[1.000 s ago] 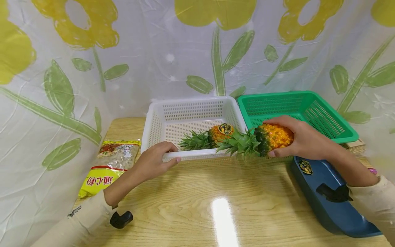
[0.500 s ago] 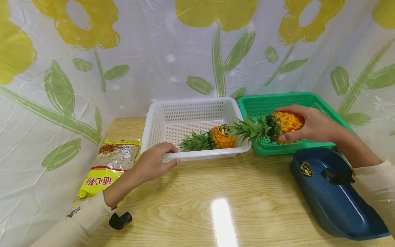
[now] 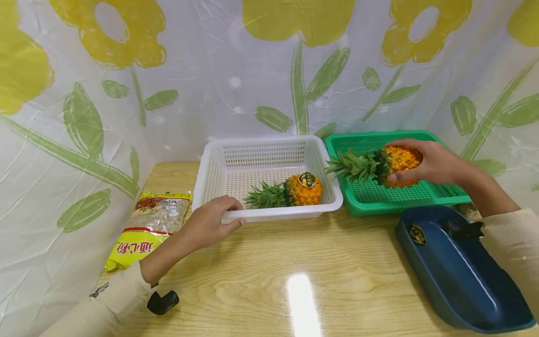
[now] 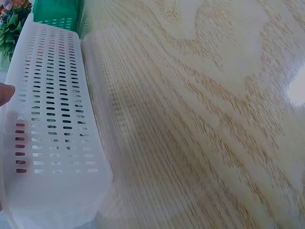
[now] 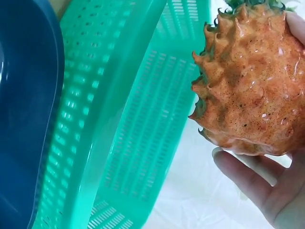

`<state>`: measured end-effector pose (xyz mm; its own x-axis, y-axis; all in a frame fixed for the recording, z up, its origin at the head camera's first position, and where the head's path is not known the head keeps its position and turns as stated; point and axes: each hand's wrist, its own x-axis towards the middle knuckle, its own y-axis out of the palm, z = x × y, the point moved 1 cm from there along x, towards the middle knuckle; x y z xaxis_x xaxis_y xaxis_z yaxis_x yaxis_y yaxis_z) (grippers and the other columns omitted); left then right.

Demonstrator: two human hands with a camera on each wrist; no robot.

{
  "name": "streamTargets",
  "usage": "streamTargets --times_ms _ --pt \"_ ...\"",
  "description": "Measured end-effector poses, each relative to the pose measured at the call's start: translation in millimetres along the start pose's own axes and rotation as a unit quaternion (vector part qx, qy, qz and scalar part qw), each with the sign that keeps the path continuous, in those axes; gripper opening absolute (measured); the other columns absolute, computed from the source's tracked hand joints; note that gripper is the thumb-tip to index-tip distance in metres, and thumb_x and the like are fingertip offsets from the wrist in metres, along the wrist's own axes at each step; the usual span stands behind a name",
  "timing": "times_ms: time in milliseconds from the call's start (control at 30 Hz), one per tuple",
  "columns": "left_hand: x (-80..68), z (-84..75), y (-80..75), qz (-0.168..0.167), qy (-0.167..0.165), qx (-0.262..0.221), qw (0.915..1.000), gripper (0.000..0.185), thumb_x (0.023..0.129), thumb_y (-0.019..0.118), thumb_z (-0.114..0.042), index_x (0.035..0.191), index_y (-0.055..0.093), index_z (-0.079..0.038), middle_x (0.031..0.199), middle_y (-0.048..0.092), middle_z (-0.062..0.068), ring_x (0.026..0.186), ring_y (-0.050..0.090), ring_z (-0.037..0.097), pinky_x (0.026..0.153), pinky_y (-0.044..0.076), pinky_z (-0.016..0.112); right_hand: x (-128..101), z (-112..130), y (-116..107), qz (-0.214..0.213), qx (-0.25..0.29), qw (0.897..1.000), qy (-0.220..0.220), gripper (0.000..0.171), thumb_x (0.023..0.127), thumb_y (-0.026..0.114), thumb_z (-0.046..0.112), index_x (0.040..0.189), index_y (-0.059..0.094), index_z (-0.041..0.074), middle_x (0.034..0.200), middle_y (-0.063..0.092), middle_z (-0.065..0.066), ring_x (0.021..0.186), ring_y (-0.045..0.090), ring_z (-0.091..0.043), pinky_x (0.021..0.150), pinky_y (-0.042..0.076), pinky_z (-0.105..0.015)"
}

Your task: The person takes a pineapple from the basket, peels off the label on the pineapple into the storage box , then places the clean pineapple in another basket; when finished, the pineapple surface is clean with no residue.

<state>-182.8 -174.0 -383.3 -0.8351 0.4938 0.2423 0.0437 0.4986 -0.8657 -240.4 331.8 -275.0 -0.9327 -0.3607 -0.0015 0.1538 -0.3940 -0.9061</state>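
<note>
In the head view, my left hand grips the near rim of a white basket, thumb outside and fingers over the edge. Inside that basket, at its right front, lies a pineapple with a black label and its leaves pointing left. My right hand holds a second pineapple by its orange body, above the green basket; its leaves also point left. The right wrist view shows this pineapple up close, the fingers bent around its far side.
A dark blue tray with a gold-and-black sticker stands at the right, in front of the green basket. To the left lies a yellow-and-clear food bag. A flowered curtain hangs behind the wooden table.
My right hand has carried its pineapple rightward, away from the white basket and over the green one. The left hand stays on the white basket's rim.
</note>
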Motion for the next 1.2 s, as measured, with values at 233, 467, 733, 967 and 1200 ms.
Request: streamTargets --times_ms 233,467,733,967,1200 --pt "-0.5 -0.7 -0.3 0.003 -0.002 0.0 1.0 0.018 0.093 0.073 -0.031 0.103 0.068 -0.018 0.094 0.066 -0.005 0.083 0.06 0.011 0.073 0.051 0.035 9.3 -10.2 -5.8 0.005 -0.004 1.0 0.009 0.079 0.084 0.082 0.033 0.151 0.044 0.015 0.125 0.06 -0.018 0.089 0.062 -0.019 0.068 0.05 -0.032" --pt "-0.2 1.2 1.5 0.004 -0.002 0.0 1.0 0.017 0.093 0.073 -0.03 0.104 0.068 -0.017 0.095 0.067 -0.004 0.084 0.061 0.011 0.074 0.051 0.036 17.8 -22.7 -12.0 0.02 -0.017 0.999 0.029 0.081 0.085 0.081 0.036 0.152 0.042 0.012 0.116 0.064 -0.02 0.09 0.062 -0.024 0.067 0.049 -0.034" --pt "-0.7 0.7 1.2 0.002 -0.009 0.004 0.9999 0.019 0.093 0.073 -0.033 0.105 0.068 -0.019 0.099 0.067 -0.004 0.088 0.062 0.013 0.075 0.052 0.037 30.8 -37.6 -17.9 0.036 -0.037 0.998 0.037 0.083 0.086 0.08 0.038 0.153 0.04 0.008 0.12 0.061 -0.023 0.097 0.061 -0.03 0.072 0.05 -0.04" --pt "-0.3 0.7 0.7 0.007 -0.008 0.004 0.9999 0.02 0.094 0.072 -0.033 0.106 0.068 -0.018 0.1 0.067 -0.004 0.087 0.062 0.012 0.075 0.052 0.035 40.3 -52.1 -17.7 0.051 -0.048 0.997 0.02 0.077 0.086 0.08 0.035 0.149 0.044 0.008 0.114 0.064 -0.016 0.09 0.06 -0.022 0.068 0.049 -0.036" --pt "-0.1 1.1 0.5 0.005 -0.003 0.0 1.0 0.019 0.093 0.073 -0.031 0.106 0.068 -0.017 0.099 0.068 -0.003 0.087 0.062 0.012 0.074 0.052 0.036 48.2 -65.1 -19.9 0.067 -0.05 0.996 0.023 0.078 0.086 0.081 0.029 0.149 0.043 0.004 0.116 0.06 -0.02 0.09 0.057 -0.024 0.07 0.047 -0.039"
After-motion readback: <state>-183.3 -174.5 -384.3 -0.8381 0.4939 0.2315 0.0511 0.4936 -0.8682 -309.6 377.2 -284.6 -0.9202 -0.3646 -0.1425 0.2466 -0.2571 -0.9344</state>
